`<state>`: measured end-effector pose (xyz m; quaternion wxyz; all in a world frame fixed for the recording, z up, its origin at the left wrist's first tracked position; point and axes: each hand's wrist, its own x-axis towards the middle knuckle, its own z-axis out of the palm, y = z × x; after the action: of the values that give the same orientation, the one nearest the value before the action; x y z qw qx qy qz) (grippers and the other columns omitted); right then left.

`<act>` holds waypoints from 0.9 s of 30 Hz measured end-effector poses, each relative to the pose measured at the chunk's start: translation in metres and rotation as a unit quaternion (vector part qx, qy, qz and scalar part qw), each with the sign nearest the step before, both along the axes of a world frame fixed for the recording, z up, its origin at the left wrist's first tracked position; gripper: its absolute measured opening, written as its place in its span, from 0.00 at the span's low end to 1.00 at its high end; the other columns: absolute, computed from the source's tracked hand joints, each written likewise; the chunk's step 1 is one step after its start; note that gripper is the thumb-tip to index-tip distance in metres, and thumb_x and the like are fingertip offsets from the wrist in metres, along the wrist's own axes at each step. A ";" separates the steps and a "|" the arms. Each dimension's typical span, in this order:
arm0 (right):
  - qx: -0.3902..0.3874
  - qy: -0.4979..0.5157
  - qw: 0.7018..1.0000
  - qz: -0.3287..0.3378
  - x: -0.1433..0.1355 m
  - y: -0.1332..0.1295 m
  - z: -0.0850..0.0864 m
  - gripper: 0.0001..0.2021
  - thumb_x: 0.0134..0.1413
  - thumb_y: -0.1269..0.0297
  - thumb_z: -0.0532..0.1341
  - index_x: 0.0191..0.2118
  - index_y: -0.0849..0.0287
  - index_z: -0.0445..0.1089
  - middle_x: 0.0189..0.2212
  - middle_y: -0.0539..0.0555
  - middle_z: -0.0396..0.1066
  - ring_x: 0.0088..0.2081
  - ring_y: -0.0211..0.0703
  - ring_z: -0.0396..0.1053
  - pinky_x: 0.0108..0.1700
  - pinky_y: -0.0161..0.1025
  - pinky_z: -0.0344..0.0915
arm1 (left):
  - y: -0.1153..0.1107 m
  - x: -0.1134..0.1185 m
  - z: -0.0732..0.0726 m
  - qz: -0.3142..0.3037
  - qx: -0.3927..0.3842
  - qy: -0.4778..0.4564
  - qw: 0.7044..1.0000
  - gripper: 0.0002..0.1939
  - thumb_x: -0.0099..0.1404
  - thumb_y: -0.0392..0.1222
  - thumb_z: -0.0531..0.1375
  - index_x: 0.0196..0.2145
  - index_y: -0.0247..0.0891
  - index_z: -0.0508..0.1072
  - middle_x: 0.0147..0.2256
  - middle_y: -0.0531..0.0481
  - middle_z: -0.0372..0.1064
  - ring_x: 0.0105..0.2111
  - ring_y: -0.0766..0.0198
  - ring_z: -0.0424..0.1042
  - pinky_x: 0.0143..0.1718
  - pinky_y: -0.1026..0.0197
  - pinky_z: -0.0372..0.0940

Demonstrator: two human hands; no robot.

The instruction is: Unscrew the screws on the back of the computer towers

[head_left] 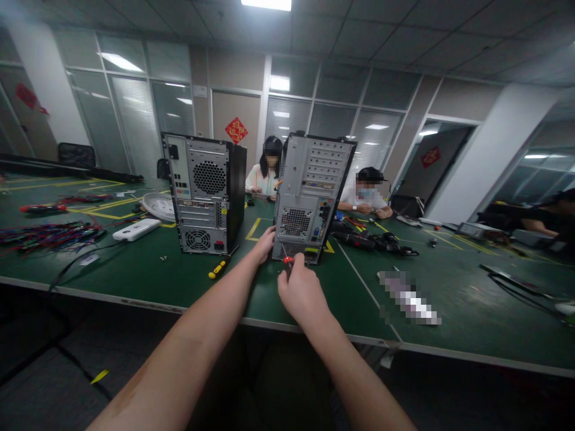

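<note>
A grey computer tower stands upright with its rear panel towards me. My left hand grips the lower left edge of this tower, its fingertips partly hidden along the side. In my right hand is a screwdriver with a red and black handle, held in closed fingers. Its thin shaft points up at the low part of the rear panel, near the power supply grille; whether the tip sits in a screw I cannot tell. To the left stands a second computer tower, also rear side facing me.
A yellow screwdriver and small screws lie by the left tower. Further left are a white power strip, bundled wires and a white basket. Black cables lie right. Two people sit opposite; another sits far right.
</note>
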<state>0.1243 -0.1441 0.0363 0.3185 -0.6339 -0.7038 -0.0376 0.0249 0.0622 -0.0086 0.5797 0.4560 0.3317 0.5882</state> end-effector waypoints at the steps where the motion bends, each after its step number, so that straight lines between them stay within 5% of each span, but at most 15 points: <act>1: -0.010 0.027 1.000 -0.004 0.001 0.002 0.001 0.10 0.61 0.66 0.60 0.47 0.58 0.62 0.31 0.62 0.76 0.30 0.56 0.76 0.33 0.44 0.66 | 0.000 0.000 0.000 0.001 0.000 -0.001 1.000 0.21 0.62 0.41 0.62 0.53 0.42 0.75 0.45 0.47 0.80 0.45 0.56 0.79 0.45 0.56 0.74; 6: -0.025 0.244 0.969 0.040 0.010 0.016 -0.004 0.09 0.55 0.61 0.65 0.37 0.54 0.63 0.24 0.54 0.73 0.24 0.46 0.71 0.27 0.38 0.61 | -0.001 0.001 0.001 0.005 0.000 -0.001 1.000 0.20 0.63 0.39 0.60 0.53 0.41 0.75 0.43 0.47 0.81 0.44 0.56 0.79 0.45 0.57 0.74; 8: -0.111 0.388 0.912 0.078 0.009 0.018 -0.006 0.09 0.54 0.60 0.64 0.37 0.54 0.63 0.18 0.46 0.67 0.17 0.38 0.62 0.21 0.34 0.54 | -0.001 0.001 0.001 0.006 -0.001 -0.001 1.000 0.20 0.63 0.39 0.61 0.53 0.41 0.75 0.43 0.47 0.81 0.44 0.56 0.79 0.45 0.57 0.74; 11: -0.254 0.551 0.789 0.101 0.002 0.016 -0.003 0.09 0.57 0.58 0.61 0.36 0.55 0.62 0.16 0.41 0.62 0.11 0.30 0.47 0.16 0.31 0.40 | -0.001 0.001 0.000 0.008 0.007 -0.001 1.000 0.20 0.63 0.39 0.60 0.53 0.41 0.75 0.43 0.47 0.80 0.44 0.57 0.79 0.45 0.57 0.74; 14: -0.278 0.616 0.730 0.100 -0.004 0.013 0.007 0.09 0.61 0.58 0.60 0.35 0.56 0.61 0.16 0.42 0.62 0.10 0.28 0.45 0.16 0.29 0.37 | 0.001 0.001 -0.001 0.006 0.014 -0.001 1.000 0.20 0.63 0.39 0.60 0.53 0.40 0.75 0.45 0.47 0.80 0.45 0.58 0.79 0.47 0.58 0.73; 19: -0.315 0.637 0.696 0.097 -0.003 0.014 0.017 0.11 0.67 0.56 0.57 0.35 0.57 0.63 0.15 0.43 0.62 0.10 0.27 0.45 0.15 0.28 0.37 | 0.003 0.000 -0.002 -0.001 0.025 -0.007 1.000 0.21 0.62 0.39 0.62 0.53 0.42 0.75 0.47 0.47 0.80 0.47 0.59 0.78 0.50 0.59 0.72; 27: -0.291 0.682 0.663 0.107 -0.006 0.011 0.010 0.09 0.67 0.65 0.54 0.33 0.58 0.63 0.14 0.43 0.61 0.09 0.27 0.44 0.14 0.28 0.36 | 0.005 0.000 -0.005 -0.029 0.054 -0.014 0.998 0.19 0.61 0.42 0.64 0.50 0.41 0.79 0.48 0.47 0.80 0.49 0.58 0.77 0.53 0.58 0.70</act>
<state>0.1181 -0.1328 0.0460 0.5102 -0.4631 -0.3282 0.6462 0.0246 0.0672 -0.0138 0.5759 0.4879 0.2774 0.5944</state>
